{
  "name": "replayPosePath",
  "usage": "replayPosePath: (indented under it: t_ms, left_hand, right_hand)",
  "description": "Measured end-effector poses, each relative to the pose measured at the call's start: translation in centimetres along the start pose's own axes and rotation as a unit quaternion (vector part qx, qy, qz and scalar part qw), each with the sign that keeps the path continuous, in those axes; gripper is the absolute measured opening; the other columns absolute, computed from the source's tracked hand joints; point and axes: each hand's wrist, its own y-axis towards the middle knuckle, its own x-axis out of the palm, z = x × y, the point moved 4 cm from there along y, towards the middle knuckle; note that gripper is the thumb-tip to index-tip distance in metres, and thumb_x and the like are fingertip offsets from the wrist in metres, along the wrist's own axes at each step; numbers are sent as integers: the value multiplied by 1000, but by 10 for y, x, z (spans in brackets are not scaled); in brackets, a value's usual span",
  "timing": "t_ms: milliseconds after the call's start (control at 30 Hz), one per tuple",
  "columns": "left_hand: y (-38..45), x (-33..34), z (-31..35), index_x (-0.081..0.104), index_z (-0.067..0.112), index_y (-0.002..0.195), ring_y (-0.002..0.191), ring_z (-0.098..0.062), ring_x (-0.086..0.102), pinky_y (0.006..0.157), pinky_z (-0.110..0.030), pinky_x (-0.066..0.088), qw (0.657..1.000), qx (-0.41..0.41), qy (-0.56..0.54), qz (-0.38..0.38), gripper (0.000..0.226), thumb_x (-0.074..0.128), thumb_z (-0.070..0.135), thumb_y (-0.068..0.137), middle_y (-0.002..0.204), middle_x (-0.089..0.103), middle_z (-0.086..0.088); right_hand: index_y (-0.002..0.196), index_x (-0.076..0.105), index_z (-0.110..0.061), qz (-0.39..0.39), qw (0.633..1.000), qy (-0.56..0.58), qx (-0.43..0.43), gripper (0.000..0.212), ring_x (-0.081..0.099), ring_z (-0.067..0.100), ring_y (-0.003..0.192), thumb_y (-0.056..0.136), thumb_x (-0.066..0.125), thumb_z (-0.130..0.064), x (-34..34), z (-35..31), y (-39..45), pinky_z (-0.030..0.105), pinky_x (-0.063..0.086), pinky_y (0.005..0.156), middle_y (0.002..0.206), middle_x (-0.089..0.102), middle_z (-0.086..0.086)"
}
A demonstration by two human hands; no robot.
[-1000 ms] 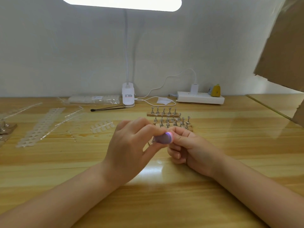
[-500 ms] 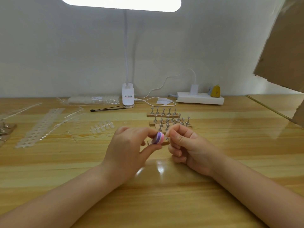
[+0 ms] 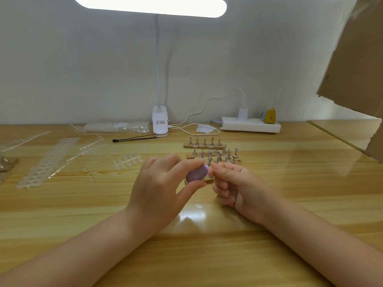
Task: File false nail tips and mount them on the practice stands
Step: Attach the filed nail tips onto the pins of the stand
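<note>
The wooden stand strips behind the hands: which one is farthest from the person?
The back strip, nearest the white power strip. Its pegs stand in one clear row; the nearer strips crowd together by the hands.

The scene is brightly and evenly lit by a lamp bar at the top edge, which burns out to pure white. Its light glares off the glossy worktop in a bright patch between the wrists. Shadows are soft and faint. The small purple file between the hands is slightly smeared. Wide-angle distortion stretches the forearms at the lower corners, and fine detail is soft throughout.
</note>
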Motion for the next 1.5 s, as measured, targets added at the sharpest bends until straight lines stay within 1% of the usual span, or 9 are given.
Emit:
replayPosePath:
  t_ms: [300, 467, 600, 767, 967, 1100, 1233, 1400, 1500]
  left_hand:
    - [3, -5, 17, 65, 31, 101, 61, -18, 58, 67, -38, 45, 992, 112, 32, 48, 8, 63, 32, 93, 78, 66, 4]
    - [4, -9, 1, 71, 28, 103, 63, -20, 60, 66, -42, 47, 995, 67, 68, 37, 18, 73, 25, 85, 77, 63, 2]
    - [3, -4, 20, 59, 33, 104, 63, -13, 57, 73, -37, 45, 988, 143, 22, 47, 13, 65, 32, 92, 80, 66, 7]
    - [5, -8, -3, 70, 30, 104, 68, -18, 61, 76, -40, 43, 998, 48, 36, -5, 20, 59, 35, 88, 78, 62, 5]
    - [6, -3, 20, 59, 34, 106, 66, -16, 61, 75, -40, 44, 993, 119, 0, 26, 13, 61, 36, 94, 80, 66, 7]
    - [4, -7, -2, 67, 29, 106, 68, -19, 62, 76, -39, 44, 998, 57, 37, 1, 20, 60, 34, 88, 78, 64, 4]
    - [4, -4, 5, 53, 29, 115, 78, 0, 52, 85, -30, 39, 999, 46, -16, 16, 28, 61, 33, 89, 89, 60, 15]
    - [-3, 3, -1, 66, 22, 106, 69, -7, 61, 81, -39, 44, 1000, -6, 5, -6, 26, 73, 27, 81, 86, 65, 15]
    - [1, -1, -2, 61, 25, 109, 66, -2, 59, 86, -32, 41, 999, -21, -42, 25, 27, 67, 34, 84, 90, 62, 22]
  right_hand:
    - [74, 62, -15, -27, 999, -25, 10, 14, 39, 7, 46, 83, 69, -24, 1, 2, 0, 17, 25, 42, 52, 39, -6]
    - [72, 59, -14, -19, 999, 8, 27, 15, 40, 7, 45, 81, 60, -26, -1, 2, 2, 17, 25, 40, 51, 37, -6]
    - [71, 59, -16, -37, 999, -17, 19, 15, 41, 7, 46, 84, 59, -25, 2, 3, 1, 17, 29, 41, 57, 40, -1]
    - [73, 57, -16, -52, 998, 0, 30, 16, 42, 9, 49, 85, 57, -26, 2, 2, 0, 18, 30, 42, 57, 36, -4]
    - [66, 62, -23, -56, 998, -22, 15, 21, 42, 8, 49, 87, 63, -21, 4, 2, -1, 16, 31, 42, 59, 42, -3]
    - [72, 60, -17, -53, 998, 10, 24, 18, 41, 9, 50, 88, 56, -25, 2, 0, -1, 17, 29, 42, 58, 37, -3]
    - [75, 62, -20, -51, 999, 2, 10, 14, 42, 9, 51, 86, 57, -25, 3, 1, -1, 17, 30, 43, 59, 40, -3]
    - [73, 66, -21, -57, 998, 15, 5, 16, 42, 9, 53, 86, 57, -25, 1, -1, -1, 17, 31, 44, 60, 41, -3]
    - [73, 67, -20, -45, 999, 9, 3, 13, 42, 9, 52, 83, 59, -25, 1, 0, 0, 17, 31, 43, 60, 40, -2]
